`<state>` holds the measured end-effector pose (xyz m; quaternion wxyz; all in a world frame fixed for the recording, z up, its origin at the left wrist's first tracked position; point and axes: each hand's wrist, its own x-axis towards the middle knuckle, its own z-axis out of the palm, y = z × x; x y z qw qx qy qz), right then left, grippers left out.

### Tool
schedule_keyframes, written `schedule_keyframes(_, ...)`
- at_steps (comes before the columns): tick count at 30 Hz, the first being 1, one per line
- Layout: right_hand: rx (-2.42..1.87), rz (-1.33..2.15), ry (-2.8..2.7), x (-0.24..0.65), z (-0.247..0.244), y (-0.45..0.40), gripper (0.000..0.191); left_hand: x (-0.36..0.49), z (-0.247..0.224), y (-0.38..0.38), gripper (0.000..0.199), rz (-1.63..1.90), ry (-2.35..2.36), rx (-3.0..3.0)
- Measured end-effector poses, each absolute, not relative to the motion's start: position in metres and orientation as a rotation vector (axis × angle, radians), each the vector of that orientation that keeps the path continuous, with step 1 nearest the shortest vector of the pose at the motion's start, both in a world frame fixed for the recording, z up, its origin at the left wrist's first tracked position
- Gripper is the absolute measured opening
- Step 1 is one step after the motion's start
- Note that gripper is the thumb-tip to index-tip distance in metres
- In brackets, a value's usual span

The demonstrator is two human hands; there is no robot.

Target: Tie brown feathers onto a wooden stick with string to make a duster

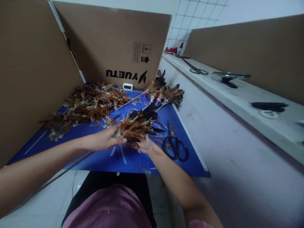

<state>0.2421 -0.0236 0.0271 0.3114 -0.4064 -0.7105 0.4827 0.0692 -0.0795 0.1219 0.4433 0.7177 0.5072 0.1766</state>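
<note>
A bundle of brown and black feathers is held over the blue table surface, its dark tips pointing up and right. My left hand is closed round the bundle's left, pale end, with the thumb on top. At its lower right side my right hand grips it from below; the feathers partly hide those fingers. A long thin stick runs from near the hands down to the lower left, under my left forearm. Large black-handled scissors lie right of my right hand.
A heap of brown feathers covers the back left. Feather bundles on sticks lie at the back right, near a small white device. Cardboard panels stand behind and left. A white ledge on the right bears more scissors.
</note>
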Motion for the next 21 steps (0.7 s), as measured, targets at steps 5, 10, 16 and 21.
schedule_keyframes(5, -0.774, 1.949, -1.429, 0.223, 0.03, -0.021, 0.025, 0.05, 0.108, -0.069, 0.043, 0.575, 1.291, 1.19)
schedule_keyframes(10, -0.877, 1.857, -1.42, 0.204, 0.036, -0.02, 0.022, 0.033, 0.093, -0.056, 0.048, 0.701, 1.229, 0.927)
schedule_keyframes(16, -0.899, 1.581, -1.567, 0.184, 0.026, -0.019, 0.015, 0.017, 0.073, -0.045, 0.05, 0.781, 1.191, 0.834)
schedule_keyframes(21, -0.969, 1.39, -1.796, 0.18, 0.019, -0.019, 0.021, 0.01, 0.063, -0.041, 0.052, 0.775, 1.211, 0.825)
